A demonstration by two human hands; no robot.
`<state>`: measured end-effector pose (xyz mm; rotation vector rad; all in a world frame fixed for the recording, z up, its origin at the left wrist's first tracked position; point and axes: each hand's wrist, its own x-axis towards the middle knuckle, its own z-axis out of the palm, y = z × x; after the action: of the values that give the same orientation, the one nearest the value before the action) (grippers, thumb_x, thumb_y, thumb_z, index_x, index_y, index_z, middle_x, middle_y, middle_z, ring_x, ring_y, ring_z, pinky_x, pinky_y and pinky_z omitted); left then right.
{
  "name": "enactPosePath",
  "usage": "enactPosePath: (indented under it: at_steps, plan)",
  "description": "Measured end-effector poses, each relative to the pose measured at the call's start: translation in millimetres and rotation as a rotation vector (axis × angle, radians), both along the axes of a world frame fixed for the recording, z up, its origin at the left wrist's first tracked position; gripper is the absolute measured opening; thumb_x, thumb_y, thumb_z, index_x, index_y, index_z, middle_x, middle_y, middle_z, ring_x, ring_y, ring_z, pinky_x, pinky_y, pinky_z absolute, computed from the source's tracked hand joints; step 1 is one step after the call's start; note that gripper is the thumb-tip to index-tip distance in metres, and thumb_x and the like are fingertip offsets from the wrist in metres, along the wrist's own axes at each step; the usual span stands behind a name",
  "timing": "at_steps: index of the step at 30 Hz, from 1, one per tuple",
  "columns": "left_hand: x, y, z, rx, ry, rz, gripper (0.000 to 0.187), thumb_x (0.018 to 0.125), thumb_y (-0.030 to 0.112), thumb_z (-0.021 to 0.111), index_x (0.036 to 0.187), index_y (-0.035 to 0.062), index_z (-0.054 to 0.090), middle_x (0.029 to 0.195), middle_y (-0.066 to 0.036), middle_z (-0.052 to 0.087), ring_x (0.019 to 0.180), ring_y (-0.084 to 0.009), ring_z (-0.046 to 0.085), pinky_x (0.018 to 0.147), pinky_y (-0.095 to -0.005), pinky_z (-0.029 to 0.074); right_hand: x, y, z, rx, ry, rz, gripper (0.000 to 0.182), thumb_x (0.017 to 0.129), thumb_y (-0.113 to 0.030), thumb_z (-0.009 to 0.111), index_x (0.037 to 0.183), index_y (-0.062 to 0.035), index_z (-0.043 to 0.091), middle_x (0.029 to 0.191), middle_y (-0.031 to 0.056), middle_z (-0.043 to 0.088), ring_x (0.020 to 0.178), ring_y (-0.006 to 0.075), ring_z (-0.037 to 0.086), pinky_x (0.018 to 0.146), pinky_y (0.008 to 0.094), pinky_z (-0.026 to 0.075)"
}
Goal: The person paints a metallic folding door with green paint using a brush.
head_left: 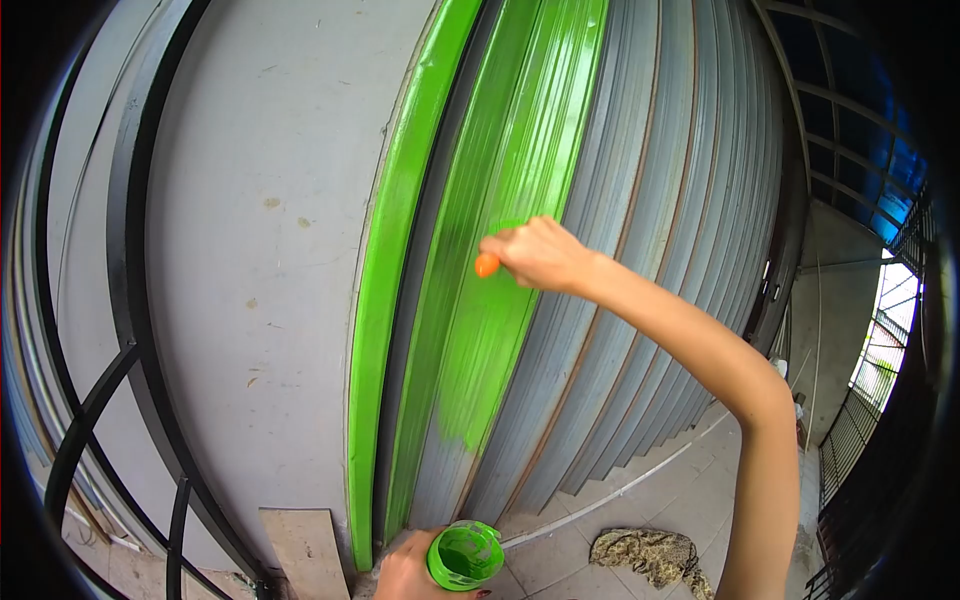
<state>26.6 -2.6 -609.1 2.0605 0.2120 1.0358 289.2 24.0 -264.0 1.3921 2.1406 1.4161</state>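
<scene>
My right hand (543,253) is closed around a paintbrush, whose orange handle end (487,265) pokes out toward me. Its bristles are hidden behind my fingers, against a ridged metal shutter panel (480,340). Wet green paint covers this panel from the top down to a ragged lower edge, with bare grey metal below. Low in the view, my left hand (408,572) grips a small paint pot (466,555), smeared green, with green paint inside. Left of the panel runs a glossy green frame strip (385,330).
Unpainted grey folds of the shutter (650,200) continue to the right. A pale wall (260,200) and black metal railing (130,200) stand at left. On the tiled floor (560,570) lies a crumpled patterned cloth (650,557). A flat board (303,550) leans by the wall.
</scene>
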Motion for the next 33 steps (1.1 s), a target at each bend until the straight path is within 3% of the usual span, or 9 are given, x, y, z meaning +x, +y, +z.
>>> enactPosePath:
  at_steps: [1, 5, 10, 13, 17, 19, 28, 31, 33]
  plan:
    - [-2, 1, 0, 0.012, 0.000, 0.004, 0.074, 0.051, 0.040, 0.092, 0.107, 0.0014, 0.062, 0.096, -0.019, 0.067, 0.087, -0.0356, 0.067, 0.074, -0.0426, 0.054, -8, -5, -16, -0.073, -0.074, -0.198, 0.022, 0.068, 0.007, 0.063, 0.084, -0.0079, 0.060, 0.070, 0.0092, 0.065, 0.055, 0.0287, 0.063, 0.048, 0.0396, 0.049]
    - [-2, 2, 0, 0.008, 0.000, 0.007, 0.074, 0.052, 0.040, 0.092, 0.107, 0.0015, 0.062, 0.096, -0.019, 0.067, 0.088, -0.0358, 0.067, 0.074, -0.0431, 0.054, -6, -7, 31, 0.050, 0.429, -0.007, 0.012, 0.079, -0.004, 0.070, 0.089, -0.0075, 0.064, 0.066, 0.0101, 0.066, 0.054, 0.0266, 0.062, 0.050, 0.0364, 0.050]
    - [-1, 1, 0, -0.002, 0.010, -0.023, 0.074, 0.053, 0.040, 0.091, 0.109, 0.0023, 0.062, 0.098, -0.019, 0.067, 0.090, -0.0351, 0.067, 0.076, -0.0430, 0.054, 8, -5, 81, 0.393, 0.106, 0.087, 0.015, 0.079, -0.003, 0.069, 0.093, -0.0067, 0.065, 0.074, 0.0092, 0.070, 0.060, 0.0270, 0.066, 0.052, 0.0362, 0.052]
    - [6, 4, -10, 0.084, 0.051, -0.023, 0.089, 0.051, 0.048, 0.093, 0.113, -0.0066, 0.060, 0.103, -0.018, 0.067, 0.093, -0.0279, 0.070, 0.085, -0.0355, 0.056, 17, -2, 65, 0.476, -0.111, 0.119, 0.021, 0.078, 0.000, 0.064, 0.098, -0.0068, 0.063, 0.083, 0.0086, 0.071, 0.063, 0.0268, 0.067, 0.051, 0.0367, 0.054]
    - [4, 3, -8, 0.072, 0.072, -0.010, 0.091, 0.049, 0.050, 0.094, 0.114, -0.0053, 0.060, 0.102, -0.018, 0.067, 0.094, -0.0284, 0.070, 0.083, -0.0357, 0.056, 29, -3, -27, 0.275, -0.165, 0.047, 0.017, 0.081, -0.003, 0.061, 0.098, -0.0017, 0.060, 0.097, 0.0127, 0.069, 0.072, 0.0224, 0.070, 0.048, 0.0335, 0.055]
    - [4, 0, -5, 0.077, 0.092, 0.000, 0.091, 0.049, 0.049, 0.094, 0.114, -0.0046, 0.060, 0.102, -0.018, 0.067, 0.094, -0.0286, 0.070, 0.083, -0.0358, 0.056, 29, -6, -73, 0.323, -0.134, 0.187, 0.008, 0.081, -0.007, 0.063, 0.083, -0.0024, 0.057, 0.079, 0.0138, 0.065, 0.073, 0.0211, 0.070, 0.049, 0.0304, 0.055]
    - [-2, -15, 7, 0.116, 0.081, -0.014, 0.095, 0.047, 0.045, 0.096, 0.118, -0.0042, 0.057, 0.104, -0.018, 0.067, 0.094, -0.0300, 0.069, 0.084, -0.0377, 0.055, 19, -21, -298, 0.281, 0.043, 0.188, 0.010, 0.083, -0.008, 0.063, 0.082, 0.0005, 0.058, 0.086, 0.0238, 0.067, 0.078, 0.0273, 0.072, 0.058, 0.0296, 0.059]
    - [-5, -19, 11, 0.121, 0.072, -0.031, 0.094, 0.049, 0.046, 0.094, 0.119, -0.0031, 0.056, 0.107, -0.017, 0.066, 0.096, -0.0301, 0.068, 0.085, -0.0378, 0.055, 14, -27, -366, 0.182, 0.134, 0.078, 0.017, 0.082, -0.014, 0.065, 0.091, -0.0004, 0.060, 0.095, 0.0202, 0.070, 0.081, 0.0248, 0.073, 0.064, 0.0302, 0.061]
    - [-4, -20, 9, 0.137, 0.038, -0.030, 0.089, 0.053, 0.049, 0.091, 0.119, -0.0009, 0.058, 0.108, -0.015, 0.066, 0.093, -0.0290, 0.068, 0.082, -0.0370, 0.056, 1, -38, -392, -0.157, 0.373, -0.071, 0.017, 0.081, -0.012, 0.065, 0.092, 0.0002, 0.061, 0.096, 0.0199, 0.070, 0.080, 0.0240, 0.073, 0.062, 0.0307, 0.061]
